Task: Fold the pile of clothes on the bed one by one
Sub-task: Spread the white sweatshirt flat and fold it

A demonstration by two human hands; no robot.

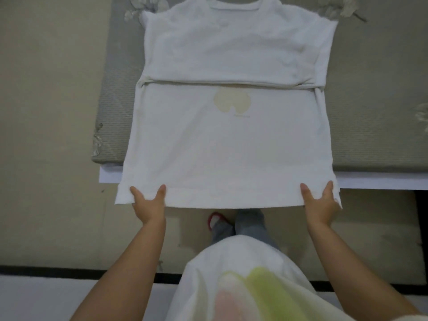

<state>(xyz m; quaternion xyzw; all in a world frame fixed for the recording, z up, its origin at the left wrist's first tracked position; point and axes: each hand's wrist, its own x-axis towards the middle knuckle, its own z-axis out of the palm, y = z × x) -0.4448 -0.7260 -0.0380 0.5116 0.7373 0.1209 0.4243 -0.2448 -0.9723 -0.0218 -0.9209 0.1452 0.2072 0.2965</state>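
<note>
Left hand [148, 201], right hand [320, 200] grip T-shirt [227, 144] hem; fingers hidden beneath.

The white T-shirt [231, 147] is soft matt cloth with a faint pale-yellow print. The bed [370, 100] has a grey woven cover with fine ribbed texture. The floor [46, 112] looks smooth, matt beige.

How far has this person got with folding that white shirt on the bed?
Early days. Done: the white T-shirt lies spread on the bed, its sleeves look tucked in, and a crosswise crease shows at mid-body. In hand: the left hand and right hand each pinch a hem corner past the bed's edge. Left: bringing the hem up to finish. No other clothes are in view.
</note>
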